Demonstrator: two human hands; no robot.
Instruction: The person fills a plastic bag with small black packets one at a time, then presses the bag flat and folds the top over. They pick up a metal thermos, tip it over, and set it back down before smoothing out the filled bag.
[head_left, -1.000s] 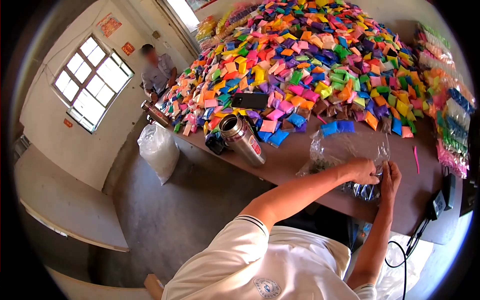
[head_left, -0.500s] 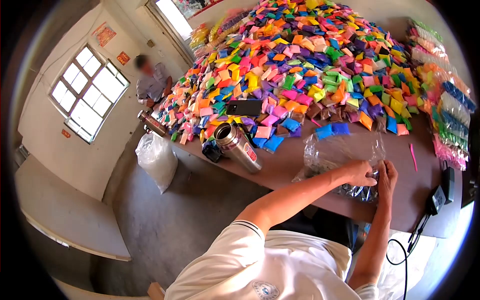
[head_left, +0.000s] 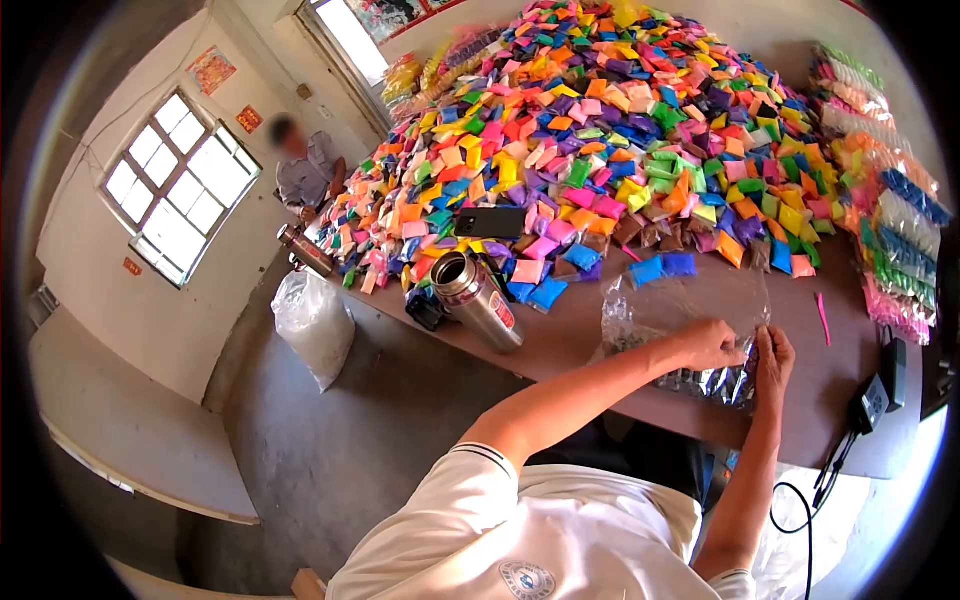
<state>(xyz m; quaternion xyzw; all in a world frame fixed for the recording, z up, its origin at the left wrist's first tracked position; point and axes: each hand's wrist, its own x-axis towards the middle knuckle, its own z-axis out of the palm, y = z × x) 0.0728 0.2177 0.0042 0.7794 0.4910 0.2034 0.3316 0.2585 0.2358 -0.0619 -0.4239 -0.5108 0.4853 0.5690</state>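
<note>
A clear plastic bag (head_left: 690, 300) lies flat near the front edge of the brown table, with dark, shiny contents in its lower part. My left hand (head_left: 715, 345) is closed on the bag's upper side, its fingers bent together. At the bag's right edge my right hand (head_left: 774, 357) pinches the plastic between thumb and fingers. Two blue packets (head_left: 663, 268) lie just beyond the bag. A pink strip (head_left: 823, 318) rests to the right of my right hand.
A large heap of colourful packets (head_left: 600, 130) covers the table's far part, with a black phone (head_left: 490, 222) on it. An open steel flask (head_left: 480, 305) stands left. Black adapters (head_left: 870, 403) lie right. A person (head_left: 308, 170) sits at far left.
My left hand has shifted slightly left along the bag, widening the gap between my hands. The plastic between them looks more stretched. My right hand has barely moved.
</note>
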